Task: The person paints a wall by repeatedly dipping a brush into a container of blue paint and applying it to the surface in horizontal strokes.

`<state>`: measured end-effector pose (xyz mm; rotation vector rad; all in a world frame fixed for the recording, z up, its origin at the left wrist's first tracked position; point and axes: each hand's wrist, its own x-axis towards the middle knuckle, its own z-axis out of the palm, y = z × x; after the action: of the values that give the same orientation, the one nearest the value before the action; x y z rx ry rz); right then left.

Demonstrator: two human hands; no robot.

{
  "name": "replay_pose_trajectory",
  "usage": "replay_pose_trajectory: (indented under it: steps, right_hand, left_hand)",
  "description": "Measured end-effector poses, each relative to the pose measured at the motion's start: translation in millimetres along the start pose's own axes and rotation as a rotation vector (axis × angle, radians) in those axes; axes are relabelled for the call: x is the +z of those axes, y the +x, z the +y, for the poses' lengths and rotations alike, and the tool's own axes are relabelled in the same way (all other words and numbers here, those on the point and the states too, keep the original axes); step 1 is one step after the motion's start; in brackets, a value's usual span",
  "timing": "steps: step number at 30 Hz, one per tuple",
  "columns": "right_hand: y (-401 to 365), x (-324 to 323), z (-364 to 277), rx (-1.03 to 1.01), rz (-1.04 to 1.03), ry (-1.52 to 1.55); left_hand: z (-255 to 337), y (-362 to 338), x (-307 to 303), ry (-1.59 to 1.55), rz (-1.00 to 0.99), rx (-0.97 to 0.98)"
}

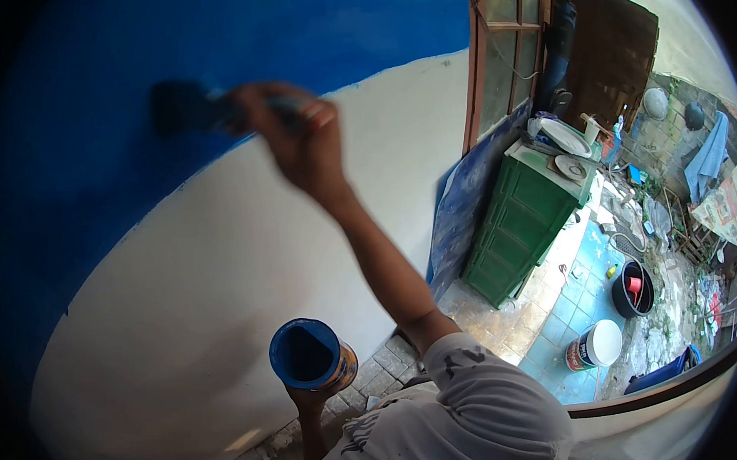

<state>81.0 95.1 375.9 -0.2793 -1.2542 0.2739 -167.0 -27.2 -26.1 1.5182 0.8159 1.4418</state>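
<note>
My right hand (294,134), blurred by motion, is closed around the handle of a paintbrush (179,108). The dark bristles are against or very near the blue upper part of the wall (337,28); contact cannot be made out. My left hand (308,400) grips a paint can (346,366) low down, in front of the white part of the wall (215,297). Blue paint coats the can's rim and inside, and its mouth faces up toward me. A curved edge divides the blue from the white.
Right of the wall stand a barred window (501,62) and a green cabinet (528,213) with dishes on top. Farther right, a white-lidded bucket (602,344) and a black tub (632,294) with a red dipper rest on the floor. A blue towel (705,160) hangs behind.
</note>
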Motion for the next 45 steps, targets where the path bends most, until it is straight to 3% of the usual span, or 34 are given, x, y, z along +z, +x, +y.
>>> replay_pose_trajectory:
  steps: [4,8,9,10,13,14,17,19,21,22,25,30,32,36,40,41,43,45]
  right_hand:
    - [48,-132,15,-0.188,0.324,-0.155]
    - [49,-125,-14,-0.205,0.449,-0.429]
    - [39,-108,-20,-0.249,0.411,-0.540]
    - [33,-90,-21,-0.418,0.327,-0.657]
    - [7,-1,-23,-0.480,-0.056,-0.548]
    - [-7,33,-11,-0.572,-0.038,-0.652]
    - [-9,79,-24,-0.563,-0.121,-0.413]
    - [-3,78,-36,-0.263,-0.245,-0.048]
    - [12,51,-13,-0.313,-0.100,-0.170]
    - [20,30,5,-0.081,-0.058,0.037]
    - [39,-58,4,-0.069,0.199,-0.007]
    - [39,-140,-15,-0.165,0.501,-0.615]
    - [23,-124,-9,-0.287,0.426,-0.804]
    - [-31,-13,7,-0.362,0.115,-0.960]
    - [-68,88,-3,-0.481,-0.141,-0.666]
    - [-63,87,-11,-0.478,-0.131,-0.670]
    - [-54,81,-22,-0.355,-0.299,-0.314]
    - [-36,44,-20,-0.225,-0.156,-0.154]
  left_hand:
    - [12,-1,-7,0.062,0.034,0.027]
    - [30,-2,0,-0.076,0.079,-0.048]
    - [33,0,1,-0.069,0.076,-0.042]
    - [35,1,4,-0.089,0.073,-0.045]
    - [28,-4,0,-0.050,0.055,-0.035]
    - [25,-4,-1,-0.004,0.035,-0.017]
    - [25,1,4,0.069,0.015,0.022]
    - [27,3,11,0.056,0.025,0.028]
    - [29,-2,12,0.046,0.040,0.019]
    - [28,-4,13,0.043,0.037,0.011]
    - [35,-9,21,0.047,0.056,-0.003]
    - [43,-17,17,0.004,0.098,-0.047]
    - [35,-20,10,-0.030,0.067,-0.071]
    - [21,-17,6,0.046,0.056,-0.074]
    - [24,-2,20,-0.024,0.038,-0.050]
    - [21,-2,23,-0.095,0.059,-0.044]
    - [18,-4,24,-0.052,0.045,-0.051]
    - [19,-7,22,0.016,0.034,-0.022]
